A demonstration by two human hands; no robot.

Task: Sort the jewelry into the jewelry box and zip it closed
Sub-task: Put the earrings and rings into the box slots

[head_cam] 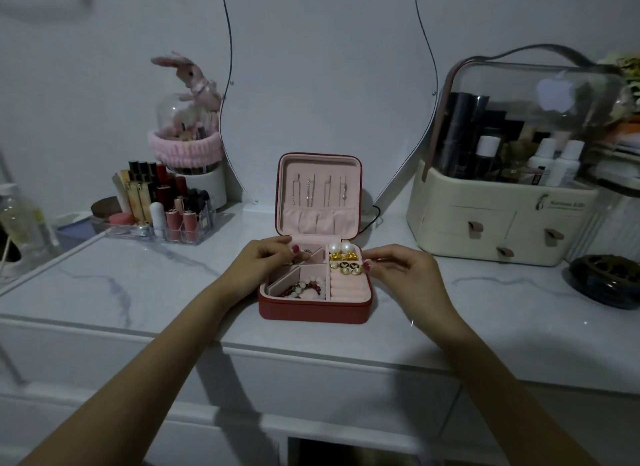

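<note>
Jewelry box [313, 306] open on dresser top [138, 292], earrings [344, 261] and bracelet [304, 290] already in compartments. Our left hand [266, 261] pinches something small inside — right hand [398, 268] pinches box edge. Zipping left, we judge.

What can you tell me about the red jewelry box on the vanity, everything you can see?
The jewelry box is square, red outside, with pink velvety lining. It sits open on the marble-look top, lid upright, thin chains hanging inside it above a gathered pocket. The base holds earrings on ring rolls and a beaded bracelet. The left hand reaches into a rear compartment; the right hand is at its right edge.
</note>
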